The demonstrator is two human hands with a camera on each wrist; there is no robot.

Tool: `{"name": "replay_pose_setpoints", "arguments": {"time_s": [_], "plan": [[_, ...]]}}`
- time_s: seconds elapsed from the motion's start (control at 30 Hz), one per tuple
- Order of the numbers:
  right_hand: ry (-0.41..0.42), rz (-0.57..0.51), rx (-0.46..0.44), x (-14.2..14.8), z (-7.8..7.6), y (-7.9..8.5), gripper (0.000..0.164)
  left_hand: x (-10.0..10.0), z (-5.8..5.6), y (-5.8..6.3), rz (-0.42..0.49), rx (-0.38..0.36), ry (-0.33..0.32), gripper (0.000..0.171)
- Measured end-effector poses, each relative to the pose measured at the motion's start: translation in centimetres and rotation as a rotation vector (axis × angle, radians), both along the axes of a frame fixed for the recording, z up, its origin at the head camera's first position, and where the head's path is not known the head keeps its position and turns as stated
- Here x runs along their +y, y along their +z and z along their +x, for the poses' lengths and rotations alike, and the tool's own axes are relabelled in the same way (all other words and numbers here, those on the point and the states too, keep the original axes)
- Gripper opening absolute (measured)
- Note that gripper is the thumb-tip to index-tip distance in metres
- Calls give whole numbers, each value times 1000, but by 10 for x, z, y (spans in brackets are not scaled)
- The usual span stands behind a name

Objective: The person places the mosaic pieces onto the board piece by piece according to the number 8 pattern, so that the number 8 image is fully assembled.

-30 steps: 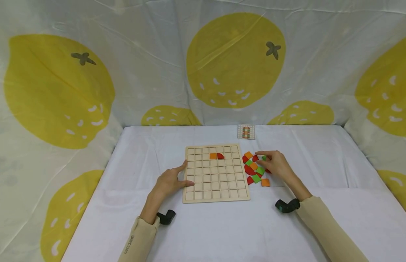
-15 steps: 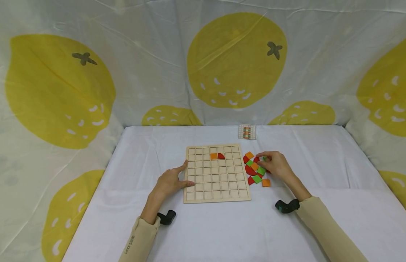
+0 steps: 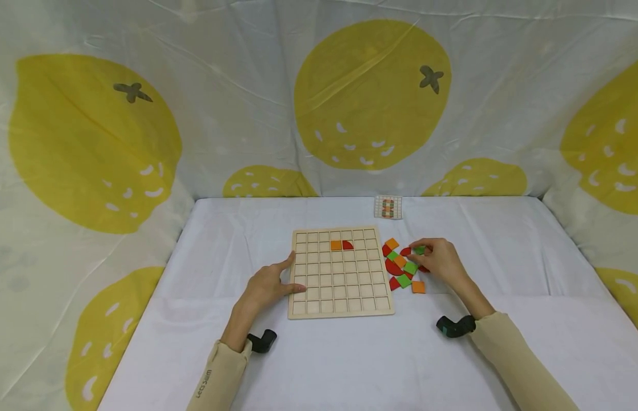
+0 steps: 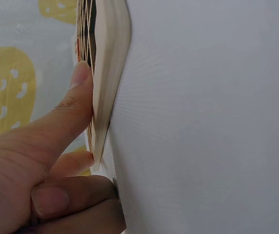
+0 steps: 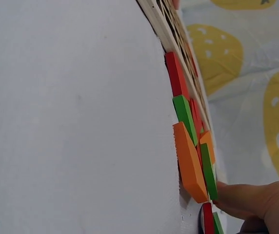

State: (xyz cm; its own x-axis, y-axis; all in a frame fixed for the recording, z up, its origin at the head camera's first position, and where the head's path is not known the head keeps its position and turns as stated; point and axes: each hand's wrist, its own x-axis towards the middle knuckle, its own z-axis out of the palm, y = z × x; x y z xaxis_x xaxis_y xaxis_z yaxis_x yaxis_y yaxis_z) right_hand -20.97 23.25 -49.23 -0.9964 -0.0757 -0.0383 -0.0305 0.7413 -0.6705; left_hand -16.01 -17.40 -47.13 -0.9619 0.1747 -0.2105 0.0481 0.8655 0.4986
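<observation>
A square wooden grid board (image 3: 339,279) lies on the table, with an orange square tile (image 3: 336,245) and a red quarter-circle tile (image 3: 347,245) side by side in its upper cells. My left hand (image 3: 267,285) rests at the board's left side, thumb over the rim onto the grid, index fingertip at the edge. In the left wrist view the other fingers lie low beside the board. My right hand (image 3: 439,261) is over the loose tiles to the right of the board. Its thumb and index finger pinch a red curved tile (image 3: 405,251), partly hidden by the fingertips.
Loose red, green and orange tiles lie against the board's right edge, among them a green tile (image 3: 403,281) and an orange square (image 3: 418,287). A small pattern card (image 3: 388,207) lies behind the board. Lemon-print cloth (image 3: 372,94) hangs around the table.
My right hand has shifted slightly right, and the red tile at its fingertips has moved with it. A green tile beneath the hand shows more. My left hand and the board stay put.
</observation>
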Motion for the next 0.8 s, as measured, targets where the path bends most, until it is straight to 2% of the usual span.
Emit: {"name": "replay_pose_setpoints", "arguments": {"time_s": [0.17,0.3,0.6,0.8], "plan": [[-31,-35,54,-4,-1,3,33,0,-1,0,-6,5,-4,96],[-31,-63,54,-14,-4,7,33,0,0,0,-12,3,1,96],[45,-139,39,-58,-10,13,31,0,1,-2,-13,9,-2,96],[114,-190,77,-84,-16,14,31,0,1,-1,2,10,-6,96]]}}
